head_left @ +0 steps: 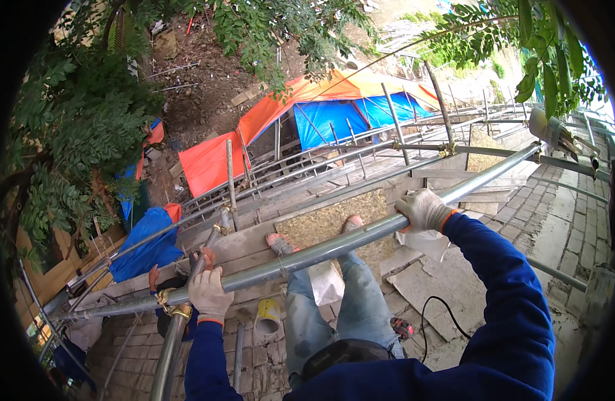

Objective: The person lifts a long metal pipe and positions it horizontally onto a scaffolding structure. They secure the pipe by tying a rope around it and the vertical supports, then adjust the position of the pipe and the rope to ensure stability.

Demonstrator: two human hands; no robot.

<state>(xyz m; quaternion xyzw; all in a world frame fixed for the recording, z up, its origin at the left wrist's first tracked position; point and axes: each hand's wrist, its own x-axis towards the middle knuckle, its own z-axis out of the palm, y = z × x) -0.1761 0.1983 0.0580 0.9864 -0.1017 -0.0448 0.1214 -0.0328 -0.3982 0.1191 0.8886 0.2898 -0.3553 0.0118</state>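
A long grey metal scaffold pipe (321,252) slants across in front of me, from the lower left up to the upper right. My left hand (211,294), in a pale work glove, is closed over its left part. Just left of that hand, a brass-coloured clamp (180,311) sits where a slanting pole (168,357) meets the pipe. My right hand (423,212), gloved too, grips the pipe further up to the right. Fingers of both hands are partly hidden behind the pipe. Below the right hand shows a white plastic piece (426,244); whether they touch I cannot tell.
My feet stand on a speckled board (341,224). Below are a yellow-and-white bucket (268,315), a red power tool (401,327) and a black cable (437,299). A co-worker's hand (206,256) is near the pole at left. Beyond stretch scaffold rails and an orange tarp (210,164).
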